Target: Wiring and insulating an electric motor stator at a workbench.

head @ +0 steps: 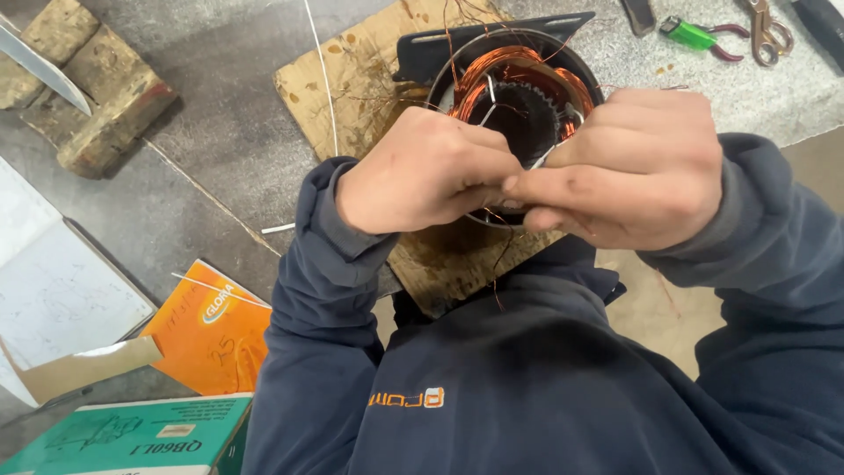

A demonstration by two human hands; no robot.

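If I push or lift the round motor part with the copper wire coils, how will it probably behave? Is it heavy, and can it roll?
The motor stator is probably heavy for its size: a metal ring packed with copper windings. It seems unlikely to roll, since it lies flat on the cardboard with a black bracket attached. The loose thin wires look floppy and easy to bend or snag.

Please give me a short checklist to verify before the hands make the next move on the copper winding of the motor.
1. Both hands meet at the near rim of the motor stator: ok.
2. Left hand pinches something: cannot tell what.
3. Right hand grip on the thin pale strip: cannot tell.
4. Stator rests on the cardboard sheet: ok.
5. Loose copper wires kept tidy: not ok, strands stray over the cardboard.
6. Pliers and green lighter lie apart from the hands: ok.
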